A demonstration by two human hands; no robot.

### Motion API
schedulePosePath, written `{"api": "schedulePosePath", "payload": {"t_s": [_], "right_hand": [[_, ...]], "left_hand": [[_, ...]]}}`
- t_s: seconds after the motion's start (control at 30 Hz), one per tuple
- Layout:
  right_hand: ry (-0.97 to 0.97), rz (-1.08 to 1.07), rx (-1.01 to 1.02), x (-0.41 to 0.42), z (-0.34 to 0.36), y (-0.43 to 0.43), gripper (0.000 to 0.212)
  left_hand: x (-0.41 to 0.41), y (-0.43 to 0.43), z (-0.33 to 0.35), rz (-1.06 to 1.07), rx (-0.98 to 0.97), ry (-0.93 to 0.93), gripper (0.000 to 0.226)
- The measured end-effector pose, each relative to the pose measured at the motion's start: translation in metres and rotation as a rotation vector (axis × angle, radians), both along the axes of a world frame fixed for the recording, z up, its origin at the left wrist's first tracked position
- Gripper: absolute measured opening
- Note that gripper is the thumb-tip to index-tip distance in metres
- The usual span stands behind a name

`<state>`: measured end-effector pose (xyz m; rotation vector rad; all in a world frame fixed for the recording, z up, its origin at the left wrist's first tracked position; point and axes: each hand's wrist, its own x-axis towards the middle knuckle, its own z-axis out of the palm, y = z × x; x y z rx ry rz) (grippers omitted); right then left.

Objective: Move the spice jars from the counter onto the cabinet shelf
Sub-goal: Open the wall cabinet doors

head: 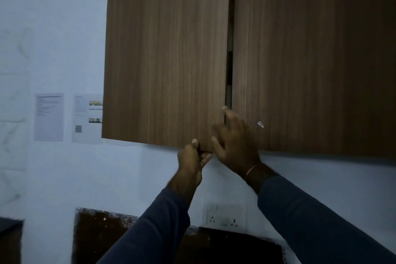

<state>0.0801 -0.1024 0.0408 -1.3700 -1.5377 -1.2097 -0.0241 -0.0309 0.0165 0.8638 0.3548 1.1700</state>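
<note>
The cabinet (267, 17) hangs high on a pale blue wall (53, 28). It has two brown wood doors. The left door (165, 60) stands a little open, with a dark gap (229, 60) beside the right door (321, 70). The left hand (191, 159) pinches the left door's bottom edge near the gap. The right hand (235, 141) curls round its side edge, just beside. Two paper sheets (48, 117) are stuck on the wall, and one white socket plate (226, 216) sits lower down.

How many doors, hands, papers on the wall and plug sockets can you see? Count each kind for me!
Cabinet doors: 2
Hands: 2
Wall papers: 2
Socket plate: 1
Total: 7
</note>
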Motion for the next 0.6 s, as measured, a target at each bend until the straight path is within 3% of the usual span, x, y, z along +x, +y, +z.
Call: {"api": "schedulePosePath", "payload": {"t_s": [0.07,0.13,0.23,0.33,0.37,0.43,0.5,0.6], "right_hand": [[0.471,0.217,-0.006,-0.018,-0.001,0.000,0.058],[0.769,0.415,-0.026,-0.037,0.000,0.005,0.061],[0.800,0.414,0.094,-0.061,-0.002,0.008,0.033],[0.817,0.477,0.191,-0.070,-0.006,0.003,0.024],[0.821,0.527,0.206,-0.073,-0.006,-0.002,0.028],[0.801,0.605,0.242,-0.082,-0.005,-0.009,0.032],[0.791,0.685,0.211,-0.099,-0.003,-0.019,0.028],[0.945,1.139,0.045,-0.128,-0.001,-0.032,0.024]], "left_hand": [[-0.014,-0.008,0.000,0.006,-0.028,0.001,0.022],[-0.031,-0.019,0.002,-0.026,-0.045,0.041,0.024],[-0.059,-0.038,0.011,-0.006,0.045,0.368,0.039],[-0.083,-0.047,0.017,0.471,0.448,0.740,0.063],[-0.089,-0.052,0.019,0.633,0.643,0.767,0.063],[-0.097,-0.066,0.024,0.726,0.914,0.730,0.056],[-0.098,-0.080,0.028,0.685,1.024,0.703,0.058],[-0.105,-0.102,0.038,0.769,1.054,0.695,0.075]]}}
